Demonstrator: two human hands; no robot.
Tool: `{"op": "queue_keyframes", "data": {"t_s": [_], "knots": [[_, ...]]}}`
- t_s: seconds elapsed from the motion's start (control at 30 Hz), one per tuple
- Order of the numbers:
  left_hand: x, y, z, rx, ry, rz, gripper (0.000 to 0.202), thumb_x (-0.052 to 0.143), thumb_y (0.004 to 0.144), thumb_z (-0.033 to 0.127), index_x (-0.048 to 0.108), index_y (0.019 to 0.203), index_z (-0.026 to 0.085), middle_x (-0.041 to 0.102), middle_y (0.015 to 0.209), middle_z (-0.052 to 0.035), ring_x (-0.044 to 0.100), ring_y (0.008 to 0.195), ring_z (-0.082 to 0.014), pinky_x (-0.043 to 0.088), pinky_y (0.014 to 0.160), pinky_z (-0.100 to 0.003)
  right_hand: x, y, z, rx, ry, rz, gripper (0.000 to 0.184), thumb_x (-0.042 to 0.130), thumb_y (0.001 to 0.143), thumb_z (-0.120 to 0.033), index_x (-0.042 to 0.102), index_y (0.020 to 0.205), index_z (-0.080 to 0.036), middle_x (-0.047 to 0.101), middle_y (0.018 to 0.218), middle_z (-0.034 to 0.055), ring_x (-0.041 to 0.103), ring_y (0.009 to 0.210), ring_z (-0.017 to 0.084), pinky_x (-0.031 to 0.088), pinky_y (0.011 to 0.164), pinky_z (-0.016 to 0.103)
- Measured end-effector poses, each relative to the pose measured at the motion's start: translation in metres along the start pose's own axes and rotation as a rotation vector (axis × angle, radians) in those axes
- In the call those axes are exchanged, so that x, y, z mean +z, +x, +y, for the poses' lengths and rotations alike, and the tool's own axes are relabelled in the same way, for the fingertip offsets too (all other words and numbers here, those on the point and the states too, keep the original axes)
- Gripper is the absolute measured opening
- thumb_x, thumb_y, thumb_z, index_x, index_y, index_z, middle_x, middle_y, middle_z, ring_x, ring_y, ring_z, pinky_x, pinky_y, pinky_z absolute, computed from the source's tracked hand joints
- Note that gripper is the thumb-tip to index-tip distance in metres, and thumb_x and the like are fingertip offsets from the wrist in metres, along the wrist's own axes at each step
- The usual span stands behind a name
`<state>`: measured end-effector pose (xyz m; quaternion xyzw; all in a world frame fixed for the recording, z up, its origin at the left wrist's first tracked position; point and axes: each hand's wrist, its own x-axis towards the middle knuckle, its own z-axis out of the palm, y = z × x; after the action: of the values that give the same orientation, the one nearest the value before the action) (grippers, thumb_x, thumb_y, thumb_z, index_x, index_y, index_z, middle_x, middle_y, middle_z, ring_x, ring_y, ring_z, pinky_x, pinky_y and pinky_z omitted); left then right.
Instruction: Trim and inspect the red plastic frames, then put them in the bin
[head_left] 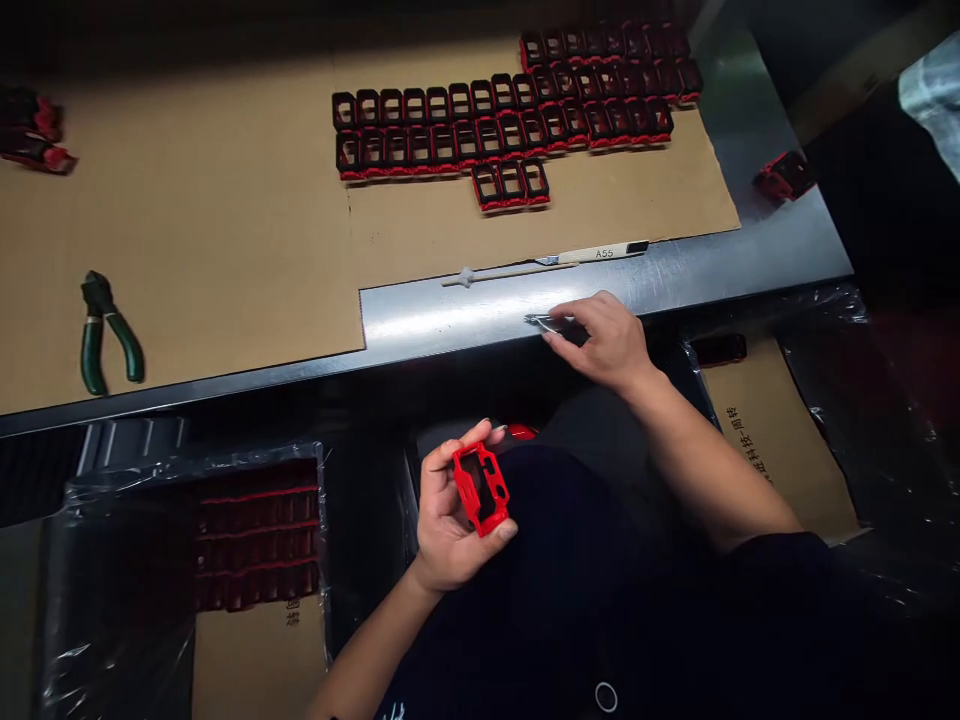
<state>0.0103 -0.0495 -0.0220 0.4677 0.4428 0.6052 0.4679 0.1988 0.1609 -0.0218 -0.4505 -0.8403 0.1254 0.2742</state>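
Across the metal tabletop (450, 325), a wide sheet of cardboard (225, 230). On the cardboard's far right part, packed rows of black-and-red frames (431, 128). Nearer than the cardboard, low at left, more rows in a plastic-lined box (195, 465); whether finished or waiting, hard to tell in that dark. Seemingly well under way, judging by the rows, with at least one piece not yet set down: the red frame (466, 490), nearer than the cardboard, in the left hand (442, 515). Held at both ends, thumb against the near corner, fingers (442, 457) curled over the far end. Pinched in the right hand (606, 343), just on the near side of the cardboard, a slim metal tool (534, 319).
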Motion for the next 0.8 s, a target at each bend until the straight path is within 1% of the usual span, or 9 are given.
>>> {"op": "queue_keyframes", "data": {"t_s": [0.1, 0.17, 0.2, 0.23, 0.3, 0.37, 0.43, 0.63, 0.8], "knots": [[0.001, -0.001, 0.0, 0.033, 0.068, 0.014, 0.073, 0.079, 0.081, 0.036, 0.037, 0.141, 0.031, 0.052, 0.147, -0.0156, 0.058, 0.132, -0.032, 0.048, 0.108, -0.057, 0.004, 0.005, 0.005, 0.059, -0.043, 0.102, 0.016, 0.07, 0.086, -0.031, 0.073, 0.099, -0.021, 0.075, 0.11, 0.0098, 0.067, 0.101, 0.029, 0.053, 0.089, 0.043], [0.001, -0.001, -0.003, 0.07, 0.1, 0.021, 0.075, 0.08, 0.081, 0.032, 0.037, 0.143, 0.031, 0.054, 0.145, -0.0159, 0.057, 0.132, -0.0319, 0.048, 0.108, -0.057, -0.004, -0.006, -0.009, 0.13, 0.019, 0.209, 0.015, 0.07, 0.086, -0.029, 0.074, 0.098, -0.02, 0.074, 0.113, 0.0119, 0.067, 0.104, 0.03, 0.053, 0.09, 0.044], [0.0, 0.0, -0.004, 0.091, 0.124, 0.021, 0.077, 0.08, 0.081, 0.031, 0.035, 0.145, 0.03, 0.055, 0.144, -0.0163, 0.056, 0.133, -0.032, 0.047, 0.109, -0.058, -0.01, -0.015, -0.02, 0.17, 0.102, 0.213, 0.015, 0.069, 0.086, -0.029, 0.074, 0.097, -0.019, 0.075, 0.109, 0.0119, 0.068, 0.099, 0.028, 0.055, 0.087, 0.042], [0.0, 0.0, -0.006, 0.117, 0.154, 0.017, 0.08, 0.079, 0.081, 0.03, 0.034, 0.147, 0.03, 0.056, 0.143, -0.0167, 0.056, 0.134, -0.0321, 0.045, 0.11, -0.059, -0.016, -0.025, -0.033, 0.21, 0.227, 0.163, 0.015, 0.069, 0.086, -0.028, 0.074, 0.096, -0.018, 0.076, 0.102, 0.0109, 0.07, 0.091, 0.025, 0.057, 0.081, 0.038], [-0.001, 0.003, -0.009, 0.18, 0.242, -0.009, 0.085, 0.079, 0.081, 0.028, 0.031, 0.151, 0.028, 0.059, 0.139, -0.0169, 0.054, 0.135, -0.0325, 0.043, 0.111, -0.061, -0.028, -0.045, -0.061, 0.297, 0.577, -0.123, 0.017, 0.067, 0.086, -0.027, 0.075, 0.098, -0.017, 0.078, 0.089, 0.007, 0.071, 0.073, 0.018, 0.058, 0.066, 0.029], [-0.001, 0.007, -0.01, 0.244, 0.338, -0.046, 0.088, 0.079, 0.08, 0.027, 0.031, 0.153, 0.026, 0.061, 0.136, -0.0166, 0.053, 0.135, -0.0334, 0.044, 0.11, -0.062, -0.037, -0.06, -0.086, 0.348, 0.866, -0.427, 0.023, 0.066, 0.083, -0.023, 0.074, 0.104, -0.016, 0.079, 0.088, 0.0052, 0.074, 0.074, 0.017, 0.058, 0.065, 0.025], [-0.001, 0.011, -0.01, 0.307, 0.42, -0.081, 0.089, 0.08, 0.078, 0.024, 0.033, 0.153, 0.025, 0.063, 0.134, -0.0166, 0.054, 0.133, -0.0343, 0.046, 0.107, -0.063, -0.042, -0.068, -0.101, 0.374, 0.992, -0.581, 0.028, 0.066, 0.079, -0.018, 0.075, 0.105, -0.016, 0.079, 0.087, 0.0036, 0.075, 0.076, 0.017, 0.059, 0.068, 0.024], [0.0, 0.018, -0.003, 0.43, 0.577, -0.12, 0.087, 0.078, 0.078, 0.02, 0.034, 0.153, 0.019, 0.065, 0.133, -0.0184, 0.056, 0.131, -0.0347, 0.049, 0.104, -0.064, -0.043, -0.069, -0.107, 0.406, 0.92, -0.582, 0.021, 0.063, 0.081, -0.018, 0.077, 0.097, -0.015, 0.077, 0.076, 0.0012, 0.071, 0.065, 0.013, 0.052, 0.061, 0.02], [-0.002, 0.018, 0.001, 0.496, 0.709, -0.135, 0.083, 0.076, 0.083, 0.03, 0.032, 0.153, 0.022, 0.068, 0.129, -0.0154, 0.062, 0.125, -0.0328, 0.051, 0.102, -0.064, -0.046, -0.066, -0.106, 0.27, 0.783, -0.62, 0.02, 0.057, 0.086, -0.016, 0.073, 0.075, -0.014, 0.066, 0.06, -0.0025, 0.051, 0.048, 0.007, 0.038, 0.051, 0.018]]}}
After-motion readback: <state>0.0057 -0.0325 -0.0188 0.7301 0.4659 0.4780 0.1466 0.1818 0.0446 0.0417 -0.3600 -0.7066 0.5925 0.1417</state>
